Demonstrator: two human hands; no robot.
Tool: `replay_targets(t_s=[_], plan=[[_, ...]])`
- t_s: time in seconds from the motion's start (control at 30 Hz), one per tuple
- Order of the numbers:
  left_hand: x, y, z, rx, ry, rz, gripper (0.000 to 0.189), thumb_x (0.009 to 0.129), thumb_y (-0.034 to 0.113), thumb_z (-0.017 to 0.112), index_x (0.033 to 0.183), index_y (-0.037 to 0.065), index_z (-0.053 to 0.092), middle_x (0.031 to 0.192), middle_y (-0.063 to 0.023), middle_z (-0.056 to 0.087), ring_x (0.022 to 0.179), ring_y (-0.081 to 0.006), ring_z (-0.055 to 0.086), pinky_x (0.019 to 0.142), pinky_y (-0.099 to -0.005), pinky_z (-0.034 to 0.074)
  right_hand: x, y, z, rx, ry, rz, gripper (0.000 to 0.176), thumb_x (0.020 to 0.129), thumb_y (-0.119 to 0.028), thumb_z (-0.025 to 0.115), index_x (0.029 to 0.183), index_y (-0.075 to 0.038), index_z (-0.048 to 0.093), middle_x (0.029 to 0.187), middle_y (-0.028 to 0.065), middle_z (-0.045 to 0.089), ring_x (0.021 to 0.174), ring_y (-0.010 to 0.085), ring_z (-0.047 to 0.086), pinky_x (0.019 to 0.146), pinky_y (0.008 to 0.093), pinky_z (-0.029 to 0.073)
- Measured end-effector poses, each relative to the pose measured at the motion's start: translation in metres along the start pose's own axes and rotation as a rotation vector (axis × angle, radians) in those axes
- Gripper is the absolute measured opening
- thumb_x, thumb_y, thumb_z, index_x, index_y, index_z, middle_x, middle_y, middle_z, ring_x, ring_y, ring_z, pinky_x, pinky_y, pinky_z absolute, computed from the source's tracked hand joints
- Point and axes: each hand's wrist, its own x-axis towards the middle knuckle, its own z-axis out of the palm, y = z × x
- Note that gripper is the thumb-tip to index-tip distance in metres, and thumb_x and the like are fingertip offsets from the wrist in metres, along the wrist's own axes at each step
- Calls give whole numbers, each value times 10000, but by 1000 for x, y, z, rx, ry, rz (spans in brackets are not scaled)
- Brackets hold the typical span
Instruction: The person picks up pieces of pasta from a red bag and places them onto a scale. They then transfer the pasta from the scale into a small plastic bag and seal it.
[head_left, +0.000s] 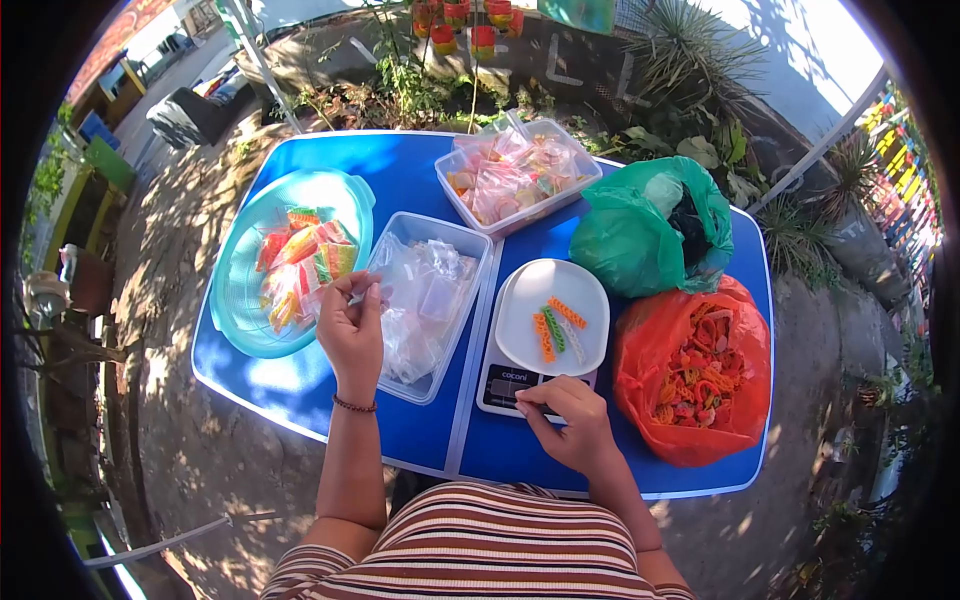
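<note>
My left hand (pixel 352 328) is closed in a pinch between the turquoise basin (pixel 232 300) and a clear box (pixel 428 392) of plastic bags (pixel 420 300). Packed colored snacks (pixel 305 262) in clear bags lie in the basin. My right hand (pixel 572 425), thumb and fingers drawn together, hovers at the front edge of a kitchen scale (pixel 495 392). What either pinch holds is too small to make out. On the scale's white tray (pixel 520 345) lie several crinkled strips (pixel 557 328), orange, green and whitish.
To the right, an open red bag (pixel 640 400) holds loose orange and red crinkled pieces (pixel 705 375). Behind it stands a green plastic bag (pixel 625 235). A second clear box (pixel 515 220) full of packed bags sits at the back of the blue folding table (pixel 405 160).
</note>
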Motion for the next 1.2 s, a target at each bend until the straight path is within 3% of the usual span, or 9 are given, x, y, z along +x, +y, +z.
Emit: replay_targets(t_s=[0.07,0.2,0.33,0.47,0.67,0.77,0.9,0.97,1.2], plan=[[7,1,-1,447,29,245,405,955,31,689,1337,-25,567,1235,-164,688,1141,-295,698,866,-369,608,0,0,0,-1,0,-6,119,809,13,797,911,-26,750,838,102,743,764,241,725,689,322,561],[0,34,6,764,-109,479,437,869,46,742,1295,40,645,1326,-114,639,1194,-331,625,951,-438,537,-1,0,-1,3,8,1,121,807,14,798,912,-25,751,839,103,743,767,242,726,693,321,562],[-5,20,17,600,-560,249,391,826,-25,691,1210,49,682,1282,-124,665,1166,-318,637,997,-438,498,-2,0,-2,8,8,11,127,805,19,799,915,-24,753,838,105,742,768,244,726,696,323,563],[-10,-3,38,750,-526,386,300,832,16,680,1127,43,721,1229,-145,704,1156,-338,652,982,-434,504,-3,0,-2,8,1,12,130,805,24,797,919,-23,754,840,106,741,768,243,726,696,324,564],[-8,9,37,772,-419,229,195,902,73,682,1080,47,758,1049,-123,763,1034,-304,714,943,-406,509,-11,1,-7,27,12,55,105,835,-27,783,934,-37,747,858,97,734,792,256,712,723,360,555],[-11,24,37,314,-212,186,167,921,72,726,1076,13,752,1025,-129,776,925,-224,744,863,-336,547,-10,2,-8,55,9,77,106,846,-22,773,949,-31,748,869,97,740,800,248,718,733,354,561],[-33,57,40,-517,-553,-330,157,956,75,740,1057,-46,729,1042,-93,764,946,-95,688,855,-241,557,-2,-9,-4,176,203,200,118,873,-32,761,987,-9,738,922,101,742,796,220,710,739,320,557],[-50,59,47,-532,-700,-375,151,959,69,734,1061,-42,728,1047,-94,763,949,-107,697,867,-251,562,5,-16,0,285,361,276,125,885,-33,755,1002,3,729,949,103,737,794,207,702,741,298,553],[-82,56,68,-702,-817,-531,181,986,111,710,1107,-22,726,1097,-91,752,1019,-129,698,923,-286,564,-17,12,-5,412,189,351,152,897,-14,746,1038,19,702,943,89,717,809,131,686,737,263,546]])
